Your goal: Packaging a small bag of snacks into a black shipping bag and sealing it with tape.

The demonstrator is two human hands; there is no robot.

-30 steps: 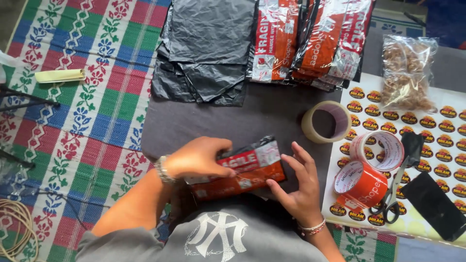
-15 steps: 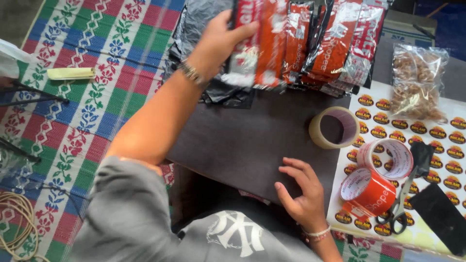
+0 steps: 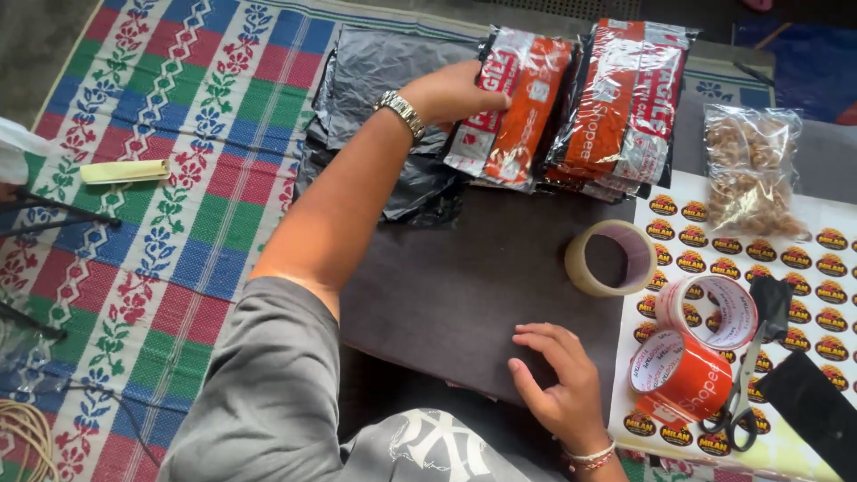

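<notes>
On packet (image 3: 509,116), left fingers (image 3: 482,96) curled, gripping.

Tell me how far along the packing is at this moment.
Done: several taped orange-and-silver parcels stand stacked at the far edge of the dark work board. In hand: the left hand rests on a parcel at the near end of that row, while the right hand lies flat on the board. Left: a pile of black poly bags lies beside the stack.
</notes>
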